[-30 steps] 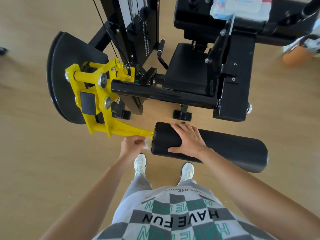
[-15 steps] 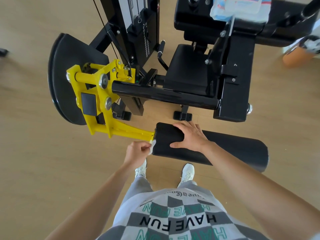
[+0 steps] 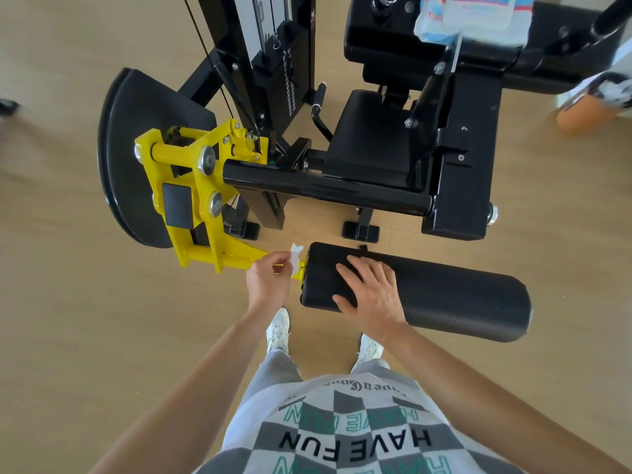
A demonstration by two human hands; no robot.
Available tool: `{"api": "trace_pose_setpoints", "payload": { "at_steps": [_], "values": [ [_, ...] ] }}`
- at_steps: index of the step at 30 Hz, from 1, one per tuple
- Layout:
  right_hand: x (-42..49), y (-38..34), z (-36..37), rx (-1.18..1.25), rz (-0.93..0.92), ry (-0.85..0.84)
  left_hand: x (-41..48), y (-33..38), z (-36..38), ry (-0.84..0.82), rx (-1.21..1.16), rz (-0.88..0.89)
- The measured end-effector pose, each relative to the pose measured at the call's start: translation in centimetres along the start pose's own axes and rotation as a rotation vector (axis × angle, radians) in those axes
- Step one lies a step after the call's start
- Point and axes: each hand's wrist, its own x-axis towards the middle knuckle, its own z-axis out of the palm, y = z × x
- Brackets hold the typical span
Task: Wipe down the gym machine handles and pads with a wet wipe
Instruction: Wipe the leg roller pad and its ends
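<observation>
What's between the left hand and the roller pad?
Head view: the wipe, pinched by the left hand, and the yellow arm end at the pad.

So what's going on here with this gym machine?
A person is cleaning a gym machine. Their left hand pinches a crumpled white wet wipe at the yellow lever arm, right where it meets the end of the black roller pad. Their right hand rests flat on top of that pad, fingers spread, seemingly steadying it. A soft pack, possibly more wipes, sits higher up on the machine.
</observation>
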Motion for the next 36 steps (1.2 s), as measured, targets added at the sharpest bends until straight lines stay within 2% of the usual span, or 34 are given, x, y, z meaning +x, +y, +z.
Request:
{"api": "trace_pose_setpoints", "payload": {
  "at_steps": [4,8,12,17,20,23,27,33,36],
  "values": [
    [-1.6,-0.5,1.2,-0.133,-0.025,-0.188,-0.9,-0.4,1.8,-0.101,0.025,0.014],
    [-1.0,0.2,1.2,-0.158,-0.03,-0.243,-1.5,-1.4,1.8,-0.098,0.059,0.027],
    [1.2,1.0,0.6,-0.148,-0.028,-0.274,-2.0,-2.7,1.1,-0.154,0.13,0.03],
    [4.1,2.7,-0.5,-0.064,-0.065,-0.375,-2.7,-4.0,0.6,-0.213,0.103,-0.024],
    [5.1,3.2,-1.0,-0.011,-0.043,-0.44,-1.9,-2.8,0.9,-0.142,0.025,-0.077],
    [5.3,3.3,-1.0,0.004,-0.032,-0.452,-0.4,-0.7,1.4,-0.087,-0.043,-0.094],
    [5.2,3.2,-0.8,0.013,-0.021,-0.451,0.9,0.5,1.7,-0.144,-0.029,-0.003],
    [4.8,3.2,-0.7,0.007,-0.032,-0.4,-1.0,-2.0,1.1,-0.159,0.059,0.02],
    [4.8,3.2,-0.7,0.013,-0.029,-0.393,-2.2,-3.9,0.5,-0.228,0.082,-0.008]
  ]
}}
